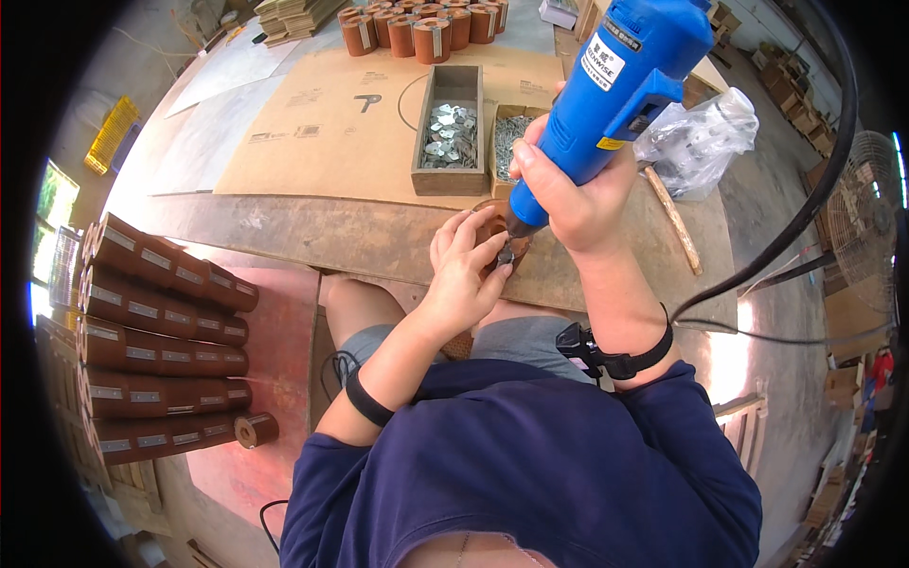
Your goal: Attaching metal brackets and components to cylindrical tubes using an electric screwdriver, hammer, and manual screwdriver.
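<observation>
A blue corded electric screwdriver (620, 85) is gripped by my right hand (589, 199), its fingers wrapped round the body. The tool tilts down to the left, and its dark tip rests at a small metal plate (506, 256). This plate lies against a brown round cylinder (521, 244) near the bench's front edge. My left hand (459, 265) steadies the cylinder, fingers bent over its side and thumb by the plate. Hand and tool cover much of the cylinder. Whether a screw sits under the tip is too small to tell.
A wooden box (449, 180) of metal plates and a carton (512, 142) of screws stand beyond my hands. At right lie a wooden stick (674, 222), a clear plastic bag (701, 142) and a black cable (805, 213). Brown cylinders are stacked at left (170, 355) and grouped at back (431, 40).
</observation>
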`<state>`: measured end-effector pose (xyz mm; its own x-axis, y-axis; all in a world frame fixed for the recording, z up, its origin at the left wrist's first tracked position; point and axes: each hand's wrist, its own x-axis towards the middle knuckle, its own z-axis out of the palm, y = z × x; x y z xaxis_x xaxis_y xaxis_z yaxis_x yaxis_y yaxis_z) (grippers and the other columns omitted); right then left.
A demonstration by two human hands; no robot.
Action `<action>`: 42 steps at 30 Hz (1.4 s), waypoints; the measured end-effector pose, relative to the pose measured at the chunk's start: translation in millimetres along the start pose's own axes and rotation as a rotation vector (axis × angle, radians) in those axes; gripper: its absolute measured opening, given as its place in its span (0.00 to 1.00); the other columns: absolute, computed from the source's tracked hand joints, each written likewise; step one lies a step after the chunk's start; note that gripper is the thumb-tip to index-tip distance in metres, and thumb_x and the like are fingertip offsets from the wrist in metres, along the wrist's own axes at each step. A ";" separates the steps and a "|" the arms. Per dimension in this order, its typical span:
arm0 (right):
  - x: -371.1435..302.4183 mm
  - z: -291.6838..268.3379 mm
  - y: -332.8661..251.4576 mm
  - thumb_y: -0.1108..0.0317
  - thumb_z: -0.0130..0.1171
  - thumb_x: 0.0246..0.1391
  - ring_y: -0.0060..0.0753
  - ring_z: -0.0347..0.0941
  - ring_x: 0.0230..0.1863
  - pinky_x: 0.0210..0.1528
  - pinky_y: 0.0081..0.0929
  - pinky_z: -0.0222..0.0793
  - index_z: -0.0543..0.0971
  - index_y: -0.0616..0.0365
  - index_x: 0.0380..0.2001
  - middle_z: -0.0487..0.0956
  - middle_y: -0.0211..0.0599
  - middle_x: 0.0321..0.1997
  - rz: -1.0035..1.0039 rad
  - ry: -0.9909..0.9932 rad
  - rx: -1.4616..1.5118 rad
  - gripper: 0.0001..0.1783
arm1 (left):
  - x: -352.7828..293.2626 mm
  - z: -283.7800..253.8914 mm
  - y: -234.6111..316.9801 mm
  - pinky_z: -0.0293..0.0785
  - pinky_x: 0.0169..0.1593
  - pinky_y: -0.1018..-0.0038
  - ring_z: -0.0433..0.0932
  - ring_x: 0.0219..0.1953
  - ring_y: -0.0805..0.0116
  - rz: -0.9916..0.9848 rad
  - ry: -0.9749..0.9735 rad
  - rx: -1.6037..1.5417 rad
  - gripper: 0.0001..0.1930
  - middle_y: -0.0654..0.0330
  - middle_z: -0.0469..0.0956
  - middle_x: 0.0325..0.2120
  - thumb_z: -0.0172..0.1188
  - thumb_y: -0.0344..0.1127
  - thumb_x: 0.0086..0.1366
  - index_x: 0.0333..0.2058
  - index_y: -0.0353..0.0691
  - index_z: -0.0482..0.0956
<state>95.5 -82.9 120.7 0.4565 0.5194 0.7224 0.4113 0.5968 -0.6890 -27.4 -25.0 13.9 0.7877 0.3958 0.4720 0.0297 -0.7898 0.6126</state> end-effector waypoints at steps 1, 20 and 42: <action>0.3 -0.2 0.2 0.78 0.55 0.40 0.25 0.70 0.23 0.28 0.23 0.68 0.61 0.64 0.45 0.72 0.37 0.24 0.005 -0.008 -0.004 0.25 | 0.2 0.1 -0.3 0.48 0.56 0.57 0.54 0.55 0.47 -0.001 0.000 -0.002 0.18 0.51 0.61 0.52 0.59 0.31 0.46 0.40 0.37 0.74; 8.4 16.5 14.1 0.71 0.59 0.34 0.21 0.68 0.27 0.30 0.20 0.66 0.68 0.61 0.37 0.72 0.31 0.27 0.161 0.084 -0.083 0.21 | 8.2 25.5 -8.3 0.70 0.31 0.68 0.72 0.34 0.53 -0.095 0.113 -0.021 0.23 0.43 0.56 0.50 0.68 0.33 0.37 0.32 0.32 0.69; 9.9 9.8 17.0 0.78 0.54 0.39 0.23 0.70 0.22 0.25 0.21 0.68 0.64 0.63 0.34 0.72 0.35 0.23 0.135 0.048 -0.125 0.16 | 8.8 26.0 -3.9 0.66 0.45 0.62 0.67 0.43 0.46 -0.143 0.112 -0.065 0.20 0.39 0.53 0.52 0.68 0.33 0.38 0.28 0.36 0.68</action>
<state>99.3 -61.6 116.6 0.5498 0.5580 0.6216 0.4372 0.4418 -0.7834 -4.6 -30.6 -0.8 0.7046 0.5542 0.4431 0.0933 -0.6914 0.7164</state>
